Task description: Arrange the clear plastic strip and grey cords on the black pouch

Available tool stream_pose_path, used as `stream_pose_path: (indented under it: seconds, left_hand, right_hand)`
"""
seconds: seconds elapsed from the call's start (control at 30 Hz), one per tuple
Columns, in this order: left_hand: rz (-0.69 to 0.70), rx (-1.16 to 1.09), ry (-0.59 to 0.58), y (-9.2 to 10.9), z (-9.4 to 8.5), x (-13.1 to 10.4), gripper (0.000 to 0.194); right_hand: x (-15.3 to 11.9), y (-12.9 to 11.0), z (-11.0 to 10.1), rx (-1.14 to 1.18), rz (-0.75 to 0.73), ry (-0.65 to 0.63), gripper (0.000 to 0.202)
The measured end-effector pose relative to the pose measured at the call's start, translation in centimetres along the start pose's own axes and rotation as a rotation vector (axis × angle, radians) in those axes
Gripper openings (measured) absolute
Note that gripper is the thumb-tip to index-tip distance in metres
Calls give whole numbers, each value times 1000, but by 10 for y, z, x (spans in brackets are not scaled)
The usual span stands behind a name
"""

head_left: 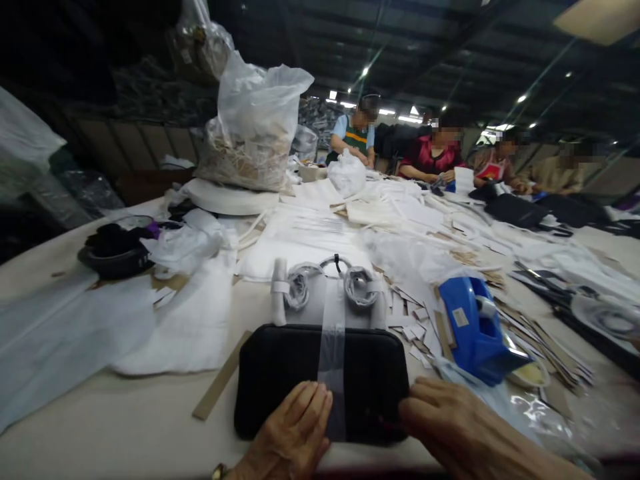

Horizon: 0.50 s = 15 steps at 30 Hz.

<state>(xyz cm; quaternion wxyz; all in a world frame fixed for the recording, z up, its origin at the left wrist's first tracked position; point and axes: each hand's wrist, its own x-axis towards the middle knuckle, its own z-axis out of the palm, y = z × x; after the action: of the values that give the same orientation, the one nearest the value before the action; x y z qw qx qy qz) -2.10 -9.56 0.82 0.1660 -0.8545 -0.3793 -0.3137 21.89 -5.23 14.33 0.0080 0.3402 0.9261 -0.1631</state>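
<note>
A black bag (280, 373) lies flat on a pale table (160, 427), directly in front of the person, at the lower middle of the view. Its near part is a smooth, dark, wide rectangle with rounded corners. A translucent strip (333, 347) runs down its middle, from the far side to the near edge. Beyond the black part is a paler grey section bearing two round pieces, a left ring (299, 287) and a right ring (360, 287), each wrapped in clear, wrinkled plastic. A thin curved loop with a dark tie joins them at the top. A white padded roll (279, 293) stands along the left side, banded with white wrap.

The left hand (293, 423) rests on the bag's near part, fingers straight and close together, fingertips at the strip's left edge. The right hand (447, 407) is at the bag's right edge, fingers curled inward; whether they grip anything cannot be told.

A brown card strip (223, 377) lies just left of the bag. To the right, near the right hand, stands a blue tape dispenser (465, 327) beside scattered card pieces (413, 327). Co-workers sit or stand across the table.
</note>
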Motion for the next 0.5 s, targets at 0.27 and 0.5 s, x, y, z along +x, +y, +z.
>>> stream_pose_path:
  seconds: [0.27, 0.5]
  left_hand:
    - [-43, -33, -27, 6, 2, -6, 31]
    - [-71, -78, 21, 3, 6, -6, 27]
  right_hand:
    - [93, -4, 5, -317, -270, -277, 9]
    - [119, -8, 11, -442, -312, -321, 11]
